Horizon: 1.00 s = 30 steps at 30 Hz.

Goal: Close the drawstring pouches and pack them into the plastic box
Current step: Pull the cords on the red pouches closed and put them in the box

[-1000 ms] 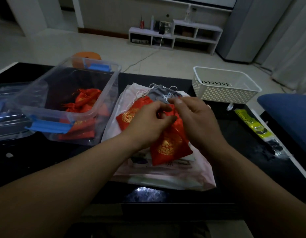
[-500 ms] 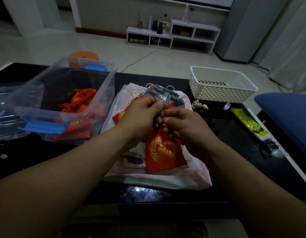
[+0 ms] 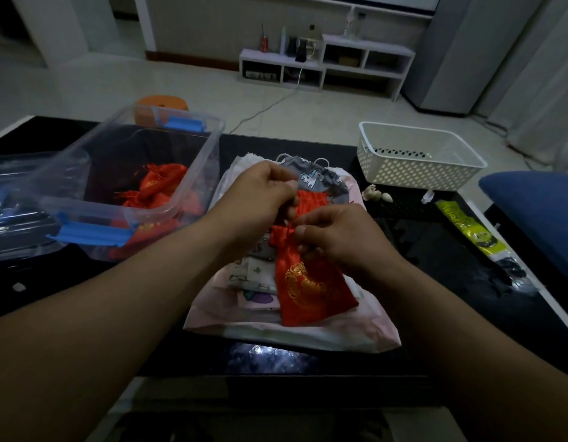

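Note:
A red drawstring pouch (image 3: 311, 288) with a gold emblem hangs over a pile of pale printed pouches (image 3: 257, 275) on a pink-white bag. My right hand (image 3: 340, 237) pinches the pouch's gathered neck. My left hand (image 3: 260, 196) is just above it, its fingers closed at the pouch's top, where the string is hidden. A grey printed pouch (image 3: 314, 180) lies behind the hands. The clear plastic box (image 3: 193, 173) with blue latches stands to the left, with several red pouches (image 3: 161, 183) inside.
The box's clear lid (image 3: 24, 199) lies at the far left. A white perforated basket (image 3: 416, 157) stands at the back right, small shells (image 3: 376, 194) in front of it. A yellow-green packet (image 3: 471, 231) lies along the black table's right edge, beside a blue cushion (image 3: 538, 212).
The pouch's neck has been drawn tighter. My left hand has moved up and away from my right hand, which has dropped lower onto the neck. The view has shifted slightly.

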### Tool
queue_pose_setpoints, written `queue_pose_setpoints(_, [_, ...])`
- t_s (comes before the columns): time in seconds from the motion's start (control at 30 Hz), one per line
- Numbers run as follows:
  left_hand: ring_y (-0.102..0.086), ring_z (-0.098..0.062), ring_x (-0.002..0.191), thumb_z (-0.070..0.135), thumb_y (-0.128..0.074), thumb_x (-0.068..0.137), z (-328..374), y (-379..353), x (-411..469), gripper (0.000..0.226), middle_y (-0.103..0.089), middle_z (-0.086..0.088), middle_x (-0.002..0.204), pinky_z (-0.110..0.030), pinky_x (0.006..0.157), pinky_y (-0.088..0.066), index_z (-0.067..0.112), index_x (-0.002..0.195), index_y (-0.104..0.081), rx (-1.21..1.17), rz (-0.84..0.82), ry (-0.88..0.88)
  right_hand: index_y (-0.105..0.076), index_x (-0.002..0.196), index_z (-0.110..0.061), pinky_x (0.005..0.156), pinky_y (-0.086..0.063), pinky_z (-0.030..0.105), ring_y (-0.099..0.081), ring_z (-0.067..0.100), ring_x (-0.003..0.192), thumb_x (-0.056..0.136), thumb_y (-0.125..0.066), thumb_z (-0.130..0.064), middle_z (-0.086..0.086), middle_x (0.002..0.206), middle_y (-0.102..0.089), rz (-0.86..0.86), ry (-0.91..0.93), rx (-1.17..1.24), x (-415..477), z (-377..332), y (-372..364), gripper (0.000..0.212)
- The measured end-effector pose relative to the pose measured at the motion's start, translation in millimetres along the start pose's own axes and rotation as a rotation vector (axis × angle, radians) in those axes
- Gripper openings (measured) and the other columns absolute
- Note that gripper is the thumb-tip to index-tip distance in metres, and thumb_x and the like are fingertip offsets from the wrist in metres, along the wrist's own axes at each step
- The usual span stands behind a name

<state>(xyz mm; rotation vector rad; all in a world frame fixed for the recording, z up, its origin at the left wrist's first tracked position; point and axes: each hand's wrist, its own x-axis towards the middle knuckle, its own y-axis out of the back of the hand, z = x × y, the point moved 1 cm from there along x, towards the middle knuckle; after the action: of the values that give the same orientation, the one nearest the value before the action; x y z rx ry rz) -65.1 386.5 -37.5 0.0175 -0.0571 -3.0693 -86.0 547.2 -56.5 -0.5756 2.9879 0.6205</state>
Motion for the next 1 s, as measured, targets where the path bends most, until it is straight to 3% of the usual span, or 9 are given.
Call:
queue_pose_setpoints(0.23, [-0.061,-0.015,0.069,0.01,-0.053,0.105,1.4,-7.6,5.3,0.021,-0.066,-0.011,0.085,-0.026,0.064,-0.053,0.009,0.127,-0.056,0.08,-0.154,-0.048,-0.076,0.088,-0.008,0.062,-0.058,0.03,-0.071,0.023,0.065,0.094,-0.068,0.0,0.015,0.073,-0.075,-0.016,-0.014,0.0,-1.4,0.4,-5.3,0.013])
queue_pose_setpoints(0.37, [-0.067,-0.016,0.091,0.017,-0.059,0.102,-0.7,2.8,9.9,0.027,-0.062,0.001,0.116,-0.028,0.073,-0.054,0.019,0.128,-0.057,0.221,0.024,-0.12,-0.074,0.085,-0.003,0.059,-0.054,0.028,-0.064,0.021,0.061,0.096,-0.07,-0.008,0.014,0.07,-0.069,-0.004,-0.076,0.098,2.0,2.9,-1.8,0.013])
queue_pose_setpoints(0.47, [-0.065,-0.012,0.098,0.014,-0.057,0.101,-6.5,17.2,8.1,0.021,-0.064,0.005,0.11,-0.03,0.081,-0.056,0.018,0.12,-0.064,0.539,-0.027,-0.12,-0.075,0.09,-0.005,0.061,-0.054,0.027,-0.066,0.019,0.065,0.096,-0.072,-0.013,0.011,0.071,-0.07,0.001,-0.069,0.127,4.7,5.2,3.5,0.01])
queue_pose_setpoints(0.63, [-0.067,-0.003,0.089,0.018,-0.061,0.102,-17.0,20.2,0.2,0.025,-0.07,0.007,0.107,-0.025,0.078,-0.056,0.025,0.125,-0.067,0.666,-0.322,-0.078,-0.076,0.092,-0.01,0.064,-0.057,0.027,-0.068,0.017,0.068,0.097,-0.071,-0.009,0.013,0.076,-0.072,-0.008,0.006,0.076,4.0,4.6,7.8,0.007])
queue_pose_setpoints(0.73, [-0.067,-0.003,0.09,0.023,-0.064,0.101,-18.4,20.9,0.6,0.018,-0.072,0.008,0.102,-0.026,0.081,-0.056,0.025,0.118,-0.071,0.8,-0.32,-0.153,-0.075,0.093,-0.008,0.065,-0.058,0.027,-0.067,0.017,0.068,0.097,-0.07,-0.007,0.016,0.078,-0.071,-0.008,0.011,0.071,2.2,4.7,8.2,0.006])
queue_pose_setpoints(0.87, [-0.06,0.004,0.073,0.025,-0.065,0.101,-19.4,18.7,0.7,0.01,-0.065,0.01,0.079,-0.01,0.059,-0.04,0.023,0.094,-0.071,0.86,-0.203,-0.278,-0.074,0.093,-0.007,0.063,-0.058,0.026,-0.067,0.016,0.068,0.096,-0.07,-0.006,0.013,0.078,-0.071,0.0,0.008,0.064,2.0,5.1,9.2,0.005])
queue_pose_setpoints(1.0, [-0.054,0.003,0.069,0.021,-0.063,0.101,-15.3,15.4,-0.1,0.013,-0.058,0.012,0.075,-0.008,0.058,-0.035,0.021,0.088,-0.066,0.897,-0.128,-0.376,-0.07,0.091,-0.005,0.059,-0.057,0.026,-0.065,0.018,0.065,0.096,-0.069,-0.003,0.016,0.075,-0.068,0.017,-0.015,0.094,3.4,2.2,6.4,0.006])
